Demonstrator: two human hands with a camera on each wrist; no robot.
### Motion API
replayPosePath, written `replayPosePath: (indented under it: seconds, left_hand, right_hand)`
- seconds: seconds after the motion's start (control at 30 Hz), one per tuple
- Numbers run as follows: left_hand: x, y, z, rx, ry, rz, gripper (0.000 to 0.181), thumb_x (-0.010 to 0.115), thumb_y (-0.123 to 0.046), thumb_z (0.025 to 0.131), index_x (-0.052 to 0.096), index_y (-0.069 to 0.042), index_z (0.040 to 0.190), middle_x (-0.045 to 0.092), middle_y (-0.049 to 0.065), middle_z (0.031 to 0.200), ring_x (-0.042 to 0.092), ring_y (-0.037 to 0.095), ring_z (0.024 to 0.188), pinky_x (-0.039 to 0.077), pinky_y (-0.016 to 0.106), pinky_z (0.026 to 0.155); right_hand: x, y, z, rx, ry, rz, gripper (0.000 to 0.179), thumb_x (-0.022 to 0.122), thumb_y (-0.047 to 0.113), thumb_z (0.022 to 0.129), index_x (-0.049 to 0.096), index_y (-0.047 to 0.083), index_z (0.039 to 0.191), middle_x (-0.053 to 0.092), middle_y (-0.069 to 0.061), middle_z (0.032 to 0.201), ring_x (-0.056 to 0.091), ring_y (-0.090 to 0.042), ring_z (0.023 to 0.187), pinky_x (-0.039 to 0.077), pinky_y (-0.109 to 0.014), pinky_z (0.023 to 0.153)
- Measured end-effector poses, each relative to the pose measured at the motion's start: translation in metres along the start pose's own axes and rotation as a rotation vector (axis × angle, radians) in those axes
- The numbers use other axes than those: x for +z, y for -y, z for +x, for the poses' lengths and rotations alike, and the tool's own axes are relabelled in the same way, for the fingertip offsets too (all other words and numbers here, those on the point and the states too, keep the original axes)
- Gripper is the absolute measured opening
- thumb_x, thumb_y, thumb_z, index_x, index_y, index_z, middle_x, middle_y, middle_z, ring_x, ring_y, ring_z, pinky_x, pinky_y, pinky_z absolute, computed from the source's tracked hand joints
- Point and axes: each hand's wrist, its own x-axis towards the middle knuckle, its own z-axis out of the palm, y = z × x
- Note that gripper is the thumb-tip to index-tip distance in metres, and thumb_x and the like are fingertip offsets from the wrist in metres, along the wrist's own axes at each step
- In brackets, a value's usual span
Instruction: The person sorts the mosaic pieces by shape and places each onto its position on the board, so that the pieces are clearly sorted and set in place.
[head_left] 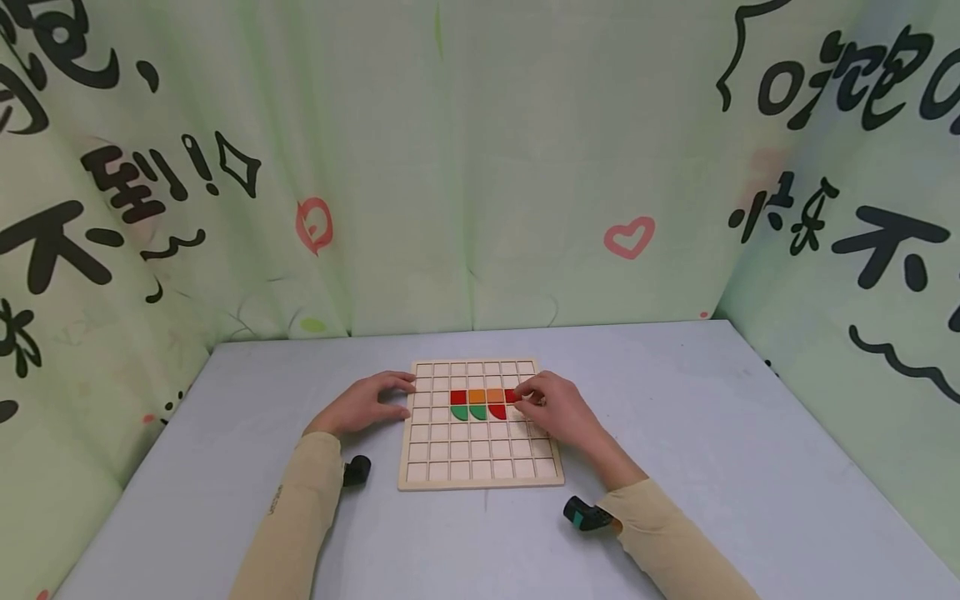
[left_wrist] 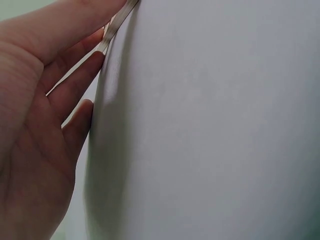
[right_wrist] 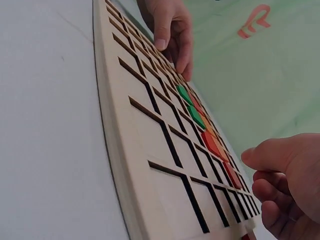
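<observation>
A square wooden grid board [head_left: 480, 483] lies on the table. In one of its rows sit a red square [head_left: 458, 397], two orange squares [head_left: 486, 396] and another red square [head_left: 511, 396]. The adjoining nearer row holds two green quarter-circle pieces [head_left: 468, 412] and a red one [head_left: 497, 412]. My left hand [head_left: 367, 403] rests against the board's left edge, fingers fairly straight, thumb apart. Over the right side, my right hand [head_left: 558, 407] has loosely curled fingers close to the end red square. The right wrist view shows a gap between its thumb [right_wrist: 265, 154] and fingers.
A black wrist device [head_left: 357, 471] sits below the left forearm, another [head_left: 587, 513] below the right. Light green curtains [head_left: 472, 167] with black writing surround the white table [head_left: 262, 375]. A small red patch [right_wrist: 248, 236] shows beneath the right hand.
</observation>
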Motion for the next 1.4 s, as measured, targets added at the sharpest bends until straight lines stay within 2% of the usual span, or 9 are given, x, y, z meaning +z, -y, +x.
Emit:
replayPosePath:
  seconds: [0.27,0.37,0.47,0.7,1.07,1.23,1.4]
  left_hand:
    - [0.001,0.001,0.0,-0.013,-0.002,-0.007,0.039,0.078,-0.023,0.085,0.066,-0.013,0.121,0.049,0.002,0.146,0.033,0.028,0.142,0.028,0.048,0.116]
    - [0.001,0.002,0.001,-0.018,0.0,0.001,0.04,0.078,-0.024,0.085,0.066,-0.013,0.121,0.049,0.001,0.146,0.033,0.027,0.142,0.028,0.047,0.116]
    - [0.001,0.002,0.002,-0.019,0.002,0.008,0.04,0.078,-0.025,0.085,0.066,-0.014,0.121,0.048,0.0,0.146,0.033,0.027,0.142,0.028,0.047,0.116]
    - [0.001,0.002,0.002,-0.002,-0.006,0.011,0.04,0.078,-0.024,0.085,0.066,-0.013,0.121,0.049,0.001,0.145,0.034,0.028,0.141,0.028,0.048,0.115]
    - [-0.001,-0.001,0.001,0.001,0.002,0.033,0.041,0.077,-0.022,0.085,0.066,-0.01,0.123,0.051,0.002,0.144,0.036,0.029,0.14,0.03,0.047,0.115]
    - [-0.001,-0.001,0.002,0.007,0.005,0.047,0.041,0.077,-0.022,0.085,0.066,-0.011,0.123,0.052,0.002,0.143,0.037,0.029,0.139,0.03,0.047,0.115]
    - [-0.001,-0.002,0.003,0.003,0.003,0.058,0.04,0.078,-0.021,0.084,0.067,-0.01,0.121,0.053,0.003,0.142,0.038,0.028,0.138,0.031,0.046,0.114]
  right_hand:
    - [-0.021,-0.02,-0.007,0.087,-0.032,-0.009,0.021,0.07,0.014,0.089,0.071,0.004,0.107,0.065,-0.01,0.104,0.062,-0.022,0.088,0.053,-0.036,0.075]
    - [-0.029,-0.029,-0.009,0.15,-0.016,-0.018,0.024,0.068,0.016,0.091,0.07,0.004,0.111,0.065,-0.011,0.108,0.061,-0.023,0.091,0.053,-0.037,0.077]
    - [-0.033,-0.038,-0.012,0.176,0.019,-0.034,0.027,0.068,0.015,0.09,0.069,0.003,0.115,0.065,-0.011,0.11,0.06,-0.023,0.092,0.053,-0.037,0.078]
    - [-0.035,-0.05,-0.018,0.141,0.06,-0.039,0.031,0.07,0.012,0.088,0.067,0.0,0.117,0.064,-0.012,0.109,0.056,-0.023,0.091,0.05,-0.04,0.079]
    - [-0.028,-0.048,-0.018,0.057,0.07,-0.065,0.025,0.07,0.012,0.088,0.072,0.003,0.111,0.064,-0.009,0.104,0.055,-0.019,0.085,0.048,-0.033,0.073]
    - [-0.028,-0.048,-0.017,0.057,0.068,-0.086,0.023,0.072,0.012,0.088,0.072,0.003,0.108,0.063,-0.007,0.098,0.054,-0.018,0.083,0.047,-0.033,0.071]
    - [-0.026,-0.05,-0.018,0.114,0.027,-0.101,0.027,0.073,0.013,0.087,0.069,0.0,0.111,0.061,-0.003,0.086,0.053,-0.018,0.078,0.047,-0.032,0.07]
